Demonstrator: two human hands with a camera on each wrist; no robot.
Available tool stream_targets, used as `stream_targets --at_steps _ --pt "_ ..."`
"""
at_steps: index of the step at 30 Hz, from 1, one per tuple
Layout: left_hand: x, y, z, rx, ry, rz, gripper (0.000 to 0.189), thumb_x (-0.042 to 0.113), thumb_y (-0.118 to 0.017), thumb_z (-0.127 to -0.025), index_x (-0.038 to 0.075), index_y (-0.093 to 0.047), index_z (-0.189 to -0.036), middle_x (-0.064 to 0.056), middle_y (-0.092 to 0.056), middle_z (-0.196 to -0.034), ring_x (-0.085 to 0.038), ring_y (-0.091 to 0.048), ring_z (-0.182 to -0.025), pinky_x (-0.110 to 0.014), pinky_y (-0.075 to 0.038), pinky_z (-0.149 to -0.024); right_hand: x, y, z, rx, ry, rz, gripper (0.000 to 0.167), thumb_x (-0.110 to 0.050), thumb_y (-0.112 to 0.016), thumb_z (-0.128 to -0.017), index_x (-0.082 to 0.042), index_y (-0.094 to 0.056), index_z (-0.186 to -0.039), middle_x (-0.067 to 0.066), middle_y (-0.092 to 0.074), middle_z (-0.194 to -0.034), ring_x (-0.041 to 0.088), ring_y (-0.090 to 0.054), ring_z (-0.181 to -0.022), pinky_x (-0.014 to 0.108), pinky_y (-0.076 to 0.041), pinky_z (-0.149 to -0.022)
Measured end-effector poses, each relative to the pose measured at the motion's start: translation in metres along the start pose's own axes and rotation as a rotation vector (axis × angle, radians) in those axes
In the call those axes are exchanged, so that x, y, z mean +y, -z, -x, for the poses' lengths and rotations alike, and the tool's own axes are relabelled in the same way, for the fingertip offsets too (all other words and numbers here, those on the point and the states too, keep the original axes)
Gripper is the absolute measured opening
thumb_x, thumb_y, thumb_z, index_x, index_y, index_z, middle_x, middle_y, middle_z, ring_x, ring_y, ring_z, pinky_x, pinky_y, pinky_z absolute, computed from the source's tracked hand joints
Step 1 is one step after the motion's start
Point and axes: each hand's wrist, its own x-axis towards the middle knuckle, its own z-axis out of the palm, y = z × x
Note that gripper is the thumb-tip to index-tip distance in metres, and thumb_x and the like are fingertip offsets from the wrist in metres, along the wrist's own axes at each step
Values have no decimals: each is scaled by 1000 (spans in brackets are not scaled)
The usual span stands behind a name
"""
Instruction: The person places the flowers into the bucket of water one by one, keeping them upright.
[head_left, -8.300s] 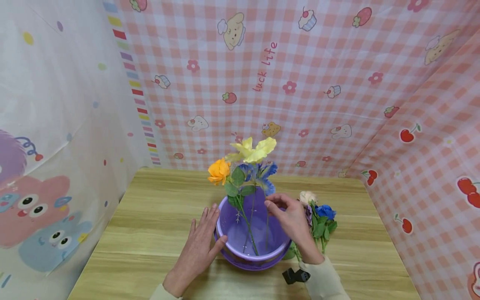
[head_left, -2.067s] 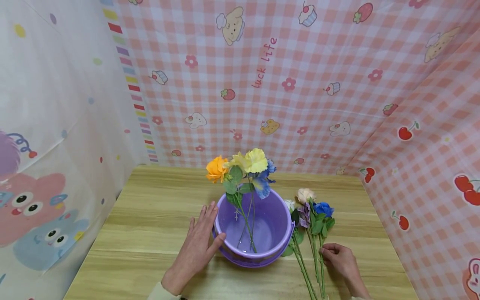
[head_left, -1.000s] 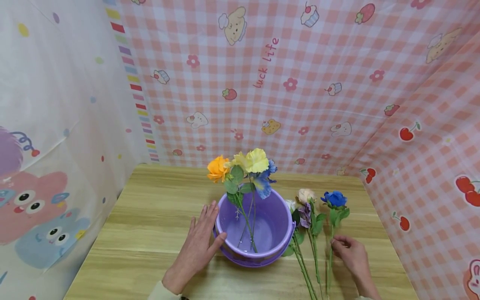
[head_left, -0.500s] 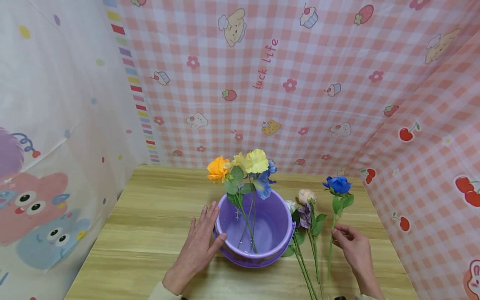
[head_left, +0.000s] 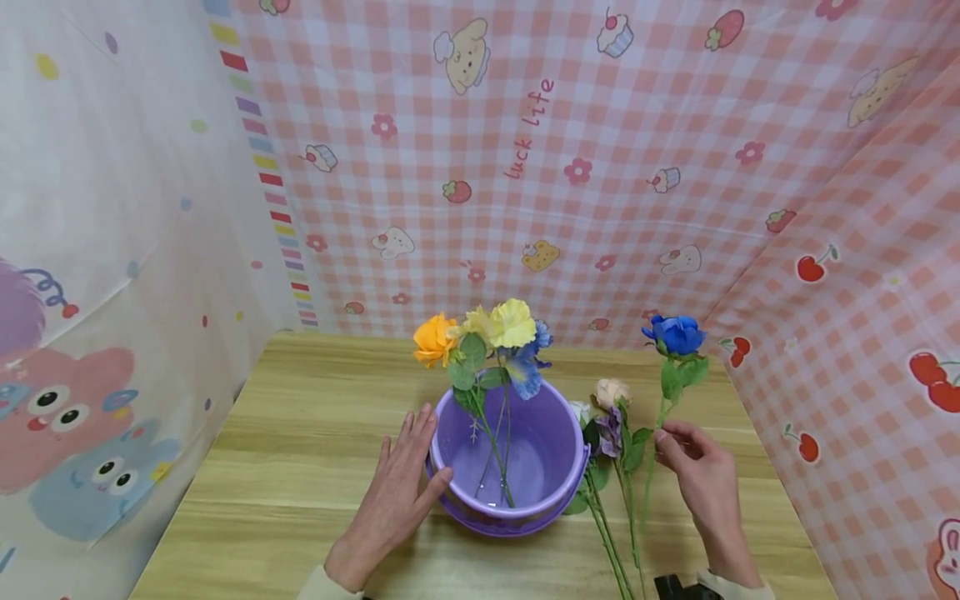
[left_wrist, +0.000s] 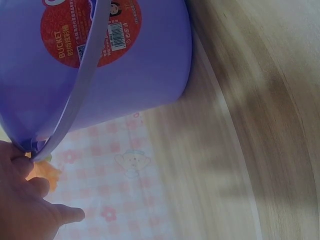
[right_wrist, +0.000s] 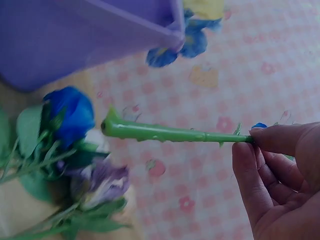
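My right hand (head_left: 701, 475) pinches the green stem of a blue rose (head_left: 677, 336) between thumb and fingertips, to the right of the bucket. The bloom points up, and the lower stem (right_wrist: 165, 133) juts toward the camera in the right wrist view. My left hand (head_left: 397, 487) rests with extended fingers against the left rim of the purple bucket (head_left: 543, 433), beside the handle joint in the left wrist view. Inside the bucket stand an orange rose (head_left: 435, 340), a yellow flower (head_left: 512, 323) and a blue flower (head_left: 525, 371), leaning toward the back.
Right of the bucket lie a cream rose (head_left: 612, 392), a purple flower (head_left: 609, 433) and a white flower (head_left: 581, 410), stems toward me. Another blue bloom (right_wrist: 71, 116) lies there in the right wrist view. Checked cloth (head_left: 480, 217) hangs behind the wooden table (head_left: 300, 417).
My right hand left the blue flower in the bucket, took the blue rose from the lying flowers, drew it right and lifted it. My left hand stays at the rim.
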Motion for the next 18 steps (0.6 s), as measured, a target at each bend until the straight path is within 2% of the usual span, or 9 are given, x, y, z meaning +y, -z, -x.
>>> stream_targets --at_steps 5,11,18 --pt "0 0 0 -7 7 2 72 44 -54 -106 9 -28 -164 -8 -20 -171 -38 -23 -155 -72 -19 -118 -16 -10 3 30 49 -72 29 -12 -74 -97 7 -69 -118 6 -73 -97 9 -71 -78 25 -63 -73" --pt "0 0 0 -6 11 -3 72 44 -54 -106 9 -28 -164 -11 -23 -170 -38 -23 -155 -73 -20 -117 -37 -23 5 43 86 -163 27 -8 -75 -95 9 -70 -115 5 -73 -93 12 -71 -76 24 -63 -71" --pt "1 1 0 -9 12 -7 73 43 -54 -106 9 -28 -164 -10 -21 -171 -38 -22 -155 -72 -20 -117 -55 -39 5 22 151 -213 25 -4 -75 -94 11 -69 -114 13 -74 -96 10 -71 -76 24 -63 -70"
